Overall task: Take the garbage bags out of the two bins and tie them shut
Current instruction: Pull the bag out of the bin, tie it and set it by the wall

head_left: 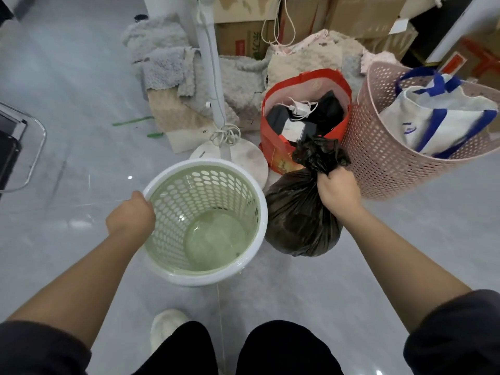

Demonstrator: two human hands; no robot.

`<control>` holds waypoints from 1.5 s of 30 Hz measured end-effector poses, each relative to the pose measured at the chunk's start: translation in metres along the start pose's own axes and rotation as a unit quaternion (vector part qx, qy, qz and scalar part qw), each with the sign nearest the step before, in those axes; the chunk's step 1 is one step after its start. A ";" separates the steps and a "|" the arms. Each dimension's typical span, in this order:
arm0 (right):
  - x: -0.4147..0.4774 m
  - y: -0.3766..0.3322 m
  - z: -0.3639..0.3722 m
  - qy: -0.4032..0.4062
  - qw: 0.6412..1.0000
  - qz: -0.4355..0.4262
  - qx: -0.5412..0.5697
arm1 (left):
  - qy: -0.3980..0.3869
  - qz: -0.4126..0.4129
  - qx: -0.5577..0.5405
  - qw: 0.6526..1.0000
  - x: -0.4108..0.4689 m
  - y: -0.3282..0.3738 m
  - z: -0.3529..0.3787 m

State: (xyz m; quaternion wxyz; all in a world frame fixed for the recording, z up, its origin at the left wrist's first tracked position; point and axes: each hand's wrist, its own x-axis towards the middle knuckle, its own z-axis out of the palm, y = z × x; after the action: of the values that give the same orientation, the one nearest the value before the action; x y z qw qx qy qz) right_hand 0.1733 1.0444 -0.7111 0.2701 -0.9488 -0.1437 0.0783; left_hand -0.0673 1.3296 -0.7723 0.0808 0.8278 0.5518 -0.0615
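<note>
The black garbage bag (300, 220) hangs upright just right of the empty green bin (205, 220), its neck squeezed in the right hand (338, 190), while the left hand (132, 215) grips the bin's rim.

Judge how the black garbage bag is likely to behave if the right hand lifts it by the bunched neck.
The black garbage bag is probably floppy: its thin film wrinkles where the right hand bunches it. It bulges low, so it would likely sag and swing. Weight seems modest, since one hand manages it.
</note>
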 end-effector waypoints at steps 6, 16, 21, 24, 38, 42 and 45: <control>0.003 0.013 0.007 -0.014 1.000 -0.019 0.006 | 0.020 -0.078 -0.083 0.993 0.009 0.008 0.012; -0.006 0.040 0.013 -0.066 0.993 -0.081 0.049 | 0.102 0.283 -0.077 0.951 -0.024 0.107 -0.030; -0.002 0.047 -0.002 -0.044 0.991 -0.119 0.030 | -0.085 0.469 -0.094 0.874 -0.096 0.190 -0.022; 0.005 0.043 -0.011 -0.042 0.991 -0.126 0.032 | -0.185 0.477 -0.064 0.857 -0.118 0.225 0.005; 0.012 0.046 -0.038 -0.079 0.981 -0.178 0.002 | 0.011 0.427 -0.230 0.874 -0.111 0.249 0.019; 0.014 0.038 -0.046 -0.082 0.973 -0.215 -0.028 | -0.052 0.460 -0.172 0.870 -0.131 0.239 0.024; 0.013 0.038 -0.045 -0.100 0.969 -0.221 -0.040 | 0.000 0.487 -0.088 0.869 -0.124 0.241 0.033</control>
State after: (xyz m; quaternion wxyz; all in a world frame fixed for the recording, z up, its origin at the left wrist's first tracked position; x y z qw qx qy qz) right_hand 0.2045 0.9959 -0.6945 0.2267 -0.8909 -0.3793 0.1054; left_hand 0.1074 1.1200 -0.7655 0.1731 0.9809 0.0820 0.0344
